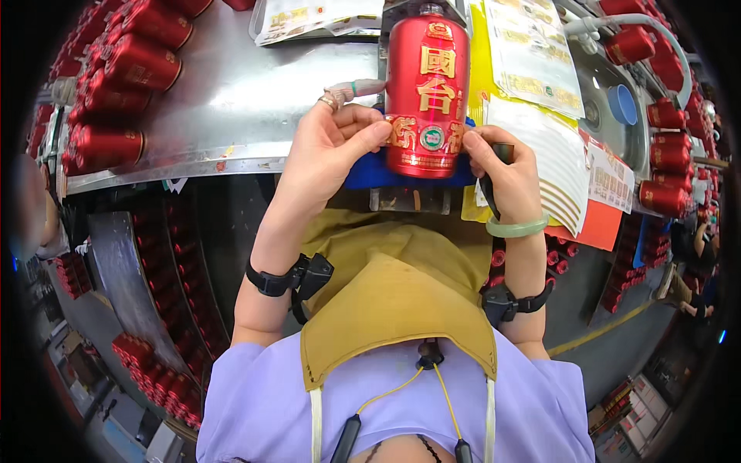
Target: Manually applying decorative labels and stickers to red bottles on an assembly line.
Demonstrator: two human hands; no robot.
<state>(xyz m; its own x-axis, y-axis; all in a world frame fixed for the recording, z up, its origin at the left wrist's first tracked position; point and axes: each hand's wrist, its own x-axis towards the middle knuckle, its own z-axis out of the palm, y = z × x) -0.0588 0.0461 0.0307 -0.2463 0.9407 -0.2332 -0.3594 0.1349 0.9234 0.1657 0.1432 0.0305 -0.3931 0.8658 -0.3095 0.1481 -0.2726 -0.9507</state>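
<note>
The steel desk (pixel 224 100) spreads out before you, with red bottles (pixel 143 69) massed along its left end. A stack of white sheets (pixel 532 147) crowds your right side, overlapping a yellow sheet (pixel 478 69); a red sheet (pixel 590 231) sticks out below. Farther right, a blue cup (pixel 622 105) sits in a steel tray (pixel 642 150). A blue pad (pixel 363 174) shows under the bottle.

Your left hand (pixel 336 139) is half open: thumb pressed on the bottle's lower left, forefinger stretched to its side, other fingers loosely bent. Your right hand (pixel 509 170) is curled round a dark handle (pixel 503 152), thumb and forefinger tips together at the bottle's lower right edge.

The bottle (pixel 428 100) is at the desk's front edge, between your hands, neck away from you. It is glossy red, with large gold characters, gold ornaments low down and a small green round emblem.
</note>
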